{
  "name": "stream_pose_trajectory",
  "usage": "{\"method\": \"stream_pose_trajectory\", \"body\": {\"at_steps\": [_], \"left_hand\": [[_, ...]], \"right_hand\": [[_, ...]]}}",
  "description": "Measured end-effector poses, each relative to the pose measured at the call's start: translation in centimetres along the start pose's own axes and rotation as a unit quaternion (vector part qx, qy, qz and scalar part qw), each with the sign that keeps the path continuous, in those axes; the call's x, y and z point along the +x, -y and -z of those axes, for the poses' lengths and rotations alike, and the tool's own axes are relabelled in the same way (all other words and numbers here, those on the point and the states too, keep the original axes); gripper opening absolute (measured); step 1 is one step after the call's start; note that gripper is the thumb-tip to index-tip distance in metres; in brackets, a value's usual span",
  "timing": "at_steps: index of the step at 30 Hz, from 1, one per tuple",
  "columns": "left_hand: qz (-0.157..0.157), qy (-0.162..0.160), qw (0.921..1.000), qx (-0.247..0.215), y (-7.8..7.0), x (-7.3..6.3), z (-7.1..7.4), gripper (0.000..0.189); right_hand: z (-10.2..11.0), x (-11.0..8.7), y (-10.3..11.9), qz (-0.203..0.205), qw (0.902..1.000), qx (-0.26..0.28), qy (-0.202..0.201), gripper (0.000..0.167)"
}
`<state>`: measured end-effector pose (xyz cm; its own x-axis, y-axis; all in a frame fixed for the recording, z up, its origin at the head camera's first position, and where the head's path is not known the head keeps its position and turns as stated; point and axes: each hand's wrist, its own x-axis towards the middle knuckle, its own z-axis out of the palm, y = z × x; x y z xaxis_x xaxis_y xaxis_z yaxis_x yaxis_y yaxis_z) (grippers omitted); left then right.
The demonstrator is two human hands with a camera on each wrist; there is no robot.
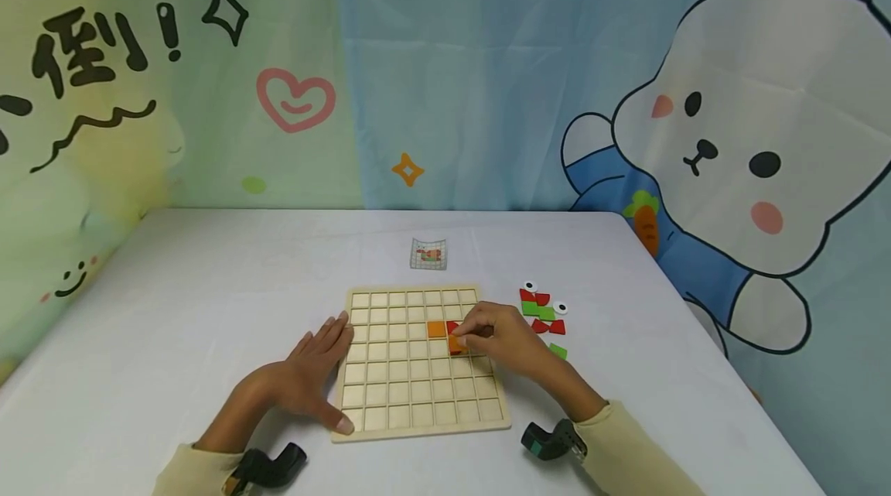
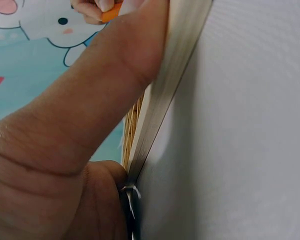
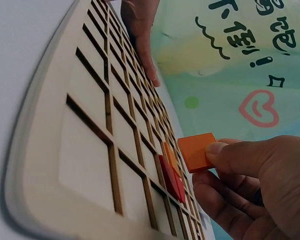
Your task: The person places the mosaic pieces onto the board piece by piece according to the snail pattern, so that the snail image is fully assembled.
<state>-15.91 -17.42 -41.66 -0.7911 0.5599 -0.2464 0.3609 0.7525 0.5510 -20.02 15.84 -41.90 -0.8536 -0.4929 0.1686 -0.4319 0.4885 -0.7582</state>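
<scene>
A wooden grid board (image 1: 397, 434) lies flat in the middle of the table. My left hand (image 1: 309, 372) rests along its left edge, fingers spread and straight, the thumb (image 2: 120, 55) against the frame in the left wrist view. Over the right part of the grid, my right hand (image 1: 501, 335) pinches a square orange tile (image 3: 194, 151) between thumb and fingers. The right wrist view has this tile raised above the board. Another orange tile (image 1: 435, 330) and red pieces (image 3: 171, 181) sit in cells close by, the red partly covered by the hand in the head view.
Right of the board lie loose red pieces (image 1: 557, 327), green pieces (image 1: 546, 313) and round white eye pieces (image 1: 560, 308). Behind the board is a small printed picture card (image 1: 428, 254). A white cloth covers the table (image 1: 209, 287), with a printed curtain (image 1: 452, 78) behind.
</scene>
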Motion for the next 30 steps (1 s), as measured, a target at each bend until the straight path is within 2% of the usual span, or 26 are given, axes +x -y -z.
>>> {"method": "stream_pose_trajectory", "body": {"at_steps": [6,10,16,26,30], "left_hand": [[-0.005,-0.004,1.0000,-0.002,0.0,-0.1,0.0,0.136],[-0.003,-0.003,1.0000,0.000,0.0,-0.1,0.0,0.137],[0.000,-0.002,1.0000,0.001,0.1,0.0,0.0,0.137],[-0.001,-0.001,1.0000,0.004,0.3,0.2,-0.1,0.137],[-0.003,-0.002,1.0000,0.002,0.3,0.1,-0.1,0.137]], "right_hand": [[-1.3,0.9,0.0,0.027,0.9996,-0.010,0.002,0.011],[-1.7,1.4,0.1,0.031,0.9994,-0.014,-0.001,0.009],[-2.0,1.7,-0.1,0.043,0.9988,-0.012,0.020,0.009],[-2.1,1.8,-0.3,0.027,0.9975,-0.057,0.032,0.011],[-2.3,1.8,-0.4,0.049,0.9928,-0.100,0.043,0.014]]}}
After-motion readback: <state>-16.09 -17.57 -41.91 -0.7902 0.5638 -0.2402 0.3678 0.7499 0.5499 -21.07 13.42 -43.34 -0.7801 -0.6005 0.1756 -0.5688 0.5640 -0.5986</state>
